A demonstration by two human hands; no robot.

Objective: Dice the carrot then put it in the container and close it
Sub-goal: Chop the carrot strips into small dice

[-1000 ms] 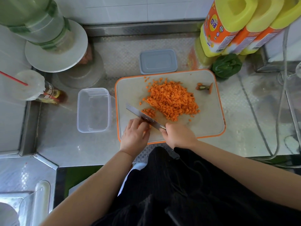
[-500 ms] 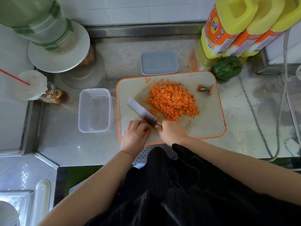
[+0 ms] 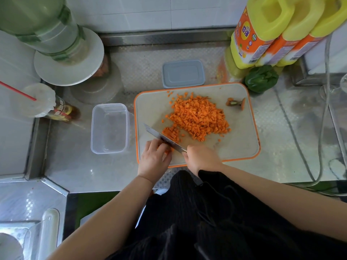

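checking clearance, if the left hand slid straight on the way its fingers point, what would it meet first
Probably the steel knife blade, which the left hand's fingertips already nearly touch; beyond it lies the small pile of diced orange carrot.

**Steel, plastic and matt board at the chopping station**

A counter (image 3: 112, 171) of polished metal, embossed with a fine diamond pattern, is seen beneath a matt pale cutting board (image 3: 242, 139) rimmed in orange. A clear, glossy plastic container (image 3: 109, 128) and an opaque grey plastic lid (image 3: 183, 74) are shown beside it. The knife (image 3: 161, 136) blade is of bright metal. Glossy white wall tiles (image 3: 150, 14) are pictured behind.
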